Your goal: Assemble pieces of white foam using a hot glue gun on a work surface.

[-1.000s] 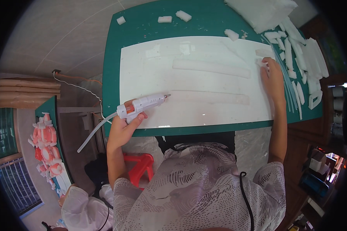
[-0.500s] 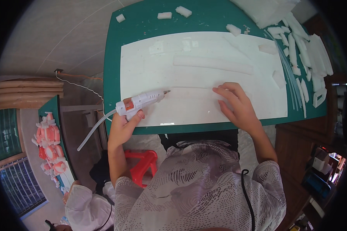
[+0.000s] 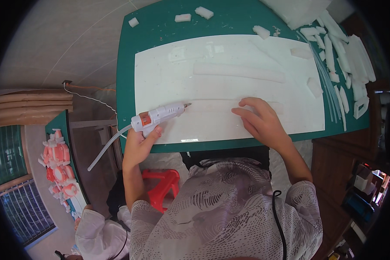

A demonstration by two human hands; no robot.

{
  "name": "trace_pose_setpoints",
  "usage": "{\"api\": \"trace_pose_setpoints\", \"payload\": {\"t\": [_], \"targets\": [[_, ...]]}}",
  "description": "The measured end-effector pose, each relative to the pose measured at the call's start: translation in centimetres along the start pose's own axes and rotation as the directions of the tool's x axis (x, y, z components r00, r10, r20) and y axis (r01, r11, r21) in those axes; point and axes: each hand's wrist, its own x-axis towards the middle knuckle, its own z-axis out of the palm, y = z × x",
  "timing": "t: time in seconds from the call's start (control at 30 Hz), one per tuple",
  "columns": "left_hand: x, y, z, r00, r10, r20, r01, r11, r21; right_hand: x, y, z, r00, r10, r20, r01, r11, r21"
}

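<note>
A green worktop (image 3: pixel 160 26) is carrying a large white sheet (image 3: pixel 229 86), with white foam offcuts (image 3: pixel 351 56) piling at two o'clock. A long foam strip (image 3: pixel 212 105) is lying across the sheet's lower half. The right hand (image 3: pixel 262 122) is pressing on it, fingers spread. At nine o'clock, the left hand (image 3: pixel 138 145) is keeping a closed grip around a white glue gun (image 3: pixel 158 116), nozzle pointing at the strip.
</note>
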Motion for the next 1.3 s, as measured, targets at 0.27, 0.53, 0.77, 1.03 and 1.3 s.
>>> {"api": "trace_pose_setpoints", "payload": {"t": [0.27, 0.53, 0.77, 1.03, 1.3], "targets": [[-0.8, -0.5, -0.3, 1.000, -0.026, -0.014, 0.026, 1.000, 0.008, -0.1, 0.0, 0.2, 0.999, 0.009, 0.036, -0.006, 0.998, -0.061], [-1.3, -0.8, -0.5, 0.999, 0.031, 0.021, -0.033, 0.997, 0.074, -0.1, 0.0, 0.2, 0.999, -0.014, 0.039, 0.017, 0.997, -0.070], [-0.8, -0.9, -0.6, 1.000, 0.005, 0.017, -0.006, 0.996, 0.093, -0.1, -0.1, 0.1, 0.999, -0.008, 0.051, 0.010, 0.999, -0.044], [0.0, -0.2, 0.0, 1.000, 0.000, -0.029, 0.001, 1.000, 0.031, 0.1, -0.2, -0.2, 0.998, -0.011, 0.068, 0.015, 0.998, -0.056], [1.3, -0.2, 0.0, 0.966, 0.194, -0.174, -0.148, 0.959, 0.243, 0.1, -0.3, -0.4, 0.994, 0.032, 0.109, -0.029, 0.999, -0.033]]}}
